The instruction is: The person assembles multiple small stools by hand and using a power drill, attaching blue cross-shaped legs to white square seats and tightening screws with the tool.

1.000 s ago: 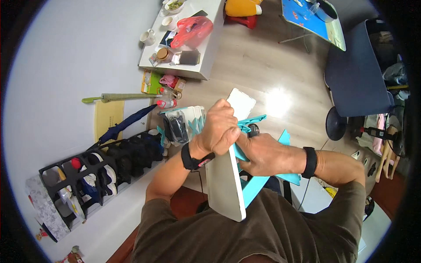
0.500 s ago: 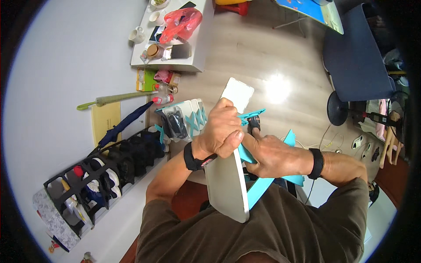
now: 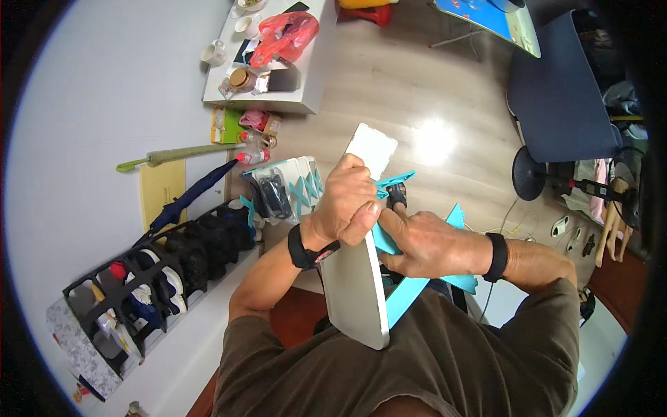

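Under left hand, white panel

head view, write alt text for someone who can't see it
A person's left hand grips a white panel while the right hand holds turquoise pieces beside it, in front of a brown shirt. To the left is a shoe rack; at upper left, a white cabinet carries cups and a red plastic bag.

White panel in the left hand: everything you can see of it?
The white panel is a flat, smooth, plastic-looking slab, rounded at its near end, tilted in front of the brown shirt. The left hand is closed around its far part. Teal strips, in the right hand, are on its right; any joint is hidden.
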{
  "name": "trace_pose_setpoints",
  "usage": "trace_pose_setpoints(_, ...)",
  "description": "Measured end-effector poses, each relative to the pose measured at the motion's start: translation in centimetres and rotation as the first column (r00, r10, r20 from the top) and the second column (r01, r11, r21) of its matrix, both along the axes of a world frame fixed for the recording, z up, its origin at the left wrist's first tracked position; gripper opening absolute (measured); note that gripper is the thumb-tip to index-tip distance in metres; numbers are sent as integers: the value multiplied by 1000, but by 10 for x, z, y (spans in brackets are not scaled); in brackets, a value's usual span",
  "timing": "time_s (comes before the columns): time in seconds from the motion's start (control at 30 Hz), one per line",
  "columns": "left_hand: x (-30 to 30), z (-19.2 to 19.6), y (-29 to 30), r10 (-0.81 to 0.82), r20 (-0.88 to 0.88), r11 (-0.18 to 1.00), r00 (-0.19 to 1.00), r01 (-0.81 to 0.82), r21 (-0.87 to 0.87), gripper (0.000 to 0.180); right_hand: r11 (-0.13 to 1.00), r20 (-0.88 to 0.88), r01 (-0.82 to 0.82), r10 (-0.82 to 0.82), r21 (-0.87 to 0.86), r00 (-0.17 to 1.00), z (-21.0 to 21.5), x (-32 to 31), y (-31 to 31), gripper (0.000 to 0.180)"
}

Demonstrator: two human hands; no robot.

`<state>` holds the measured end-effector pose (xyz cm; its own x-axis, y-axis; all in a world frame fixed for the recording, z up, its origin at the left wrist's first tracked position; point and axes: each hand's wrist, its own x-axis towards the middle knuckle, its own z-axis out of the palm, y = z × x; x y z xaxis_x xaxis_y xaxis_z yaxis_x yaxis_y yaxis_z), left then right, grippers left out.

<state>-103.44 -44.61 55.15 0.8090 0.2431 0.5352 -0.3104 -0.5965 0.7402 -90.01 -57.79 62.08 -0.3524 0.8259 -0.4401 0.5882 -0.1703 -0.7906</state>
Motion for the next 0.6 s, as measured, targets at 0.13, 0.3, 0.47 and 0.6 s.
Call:
trace_pose_setpoints(0.13,-15,0,4,87,-1,996,996,-87,-23,36,970,-7,53,-53,237,999,11,-3,-5,45)
trace_pose_setpoints(0.3,-35,-2,15,154,-11,988,988,-154,-3,38,713,17,-118,147,691,989,21,-18,-20,46)
trace_pose_setpoints(0.47,-30,-5,14,146,8,989,989,-146,-16,34,588,128,-210,178,781,976,12,-31,-12,26)
trace_pose_setpoints(0.6,-20,9,10,138,65,990,988,-140,28,27,556,181,-324,296,766,938,12,-31,-3,19)
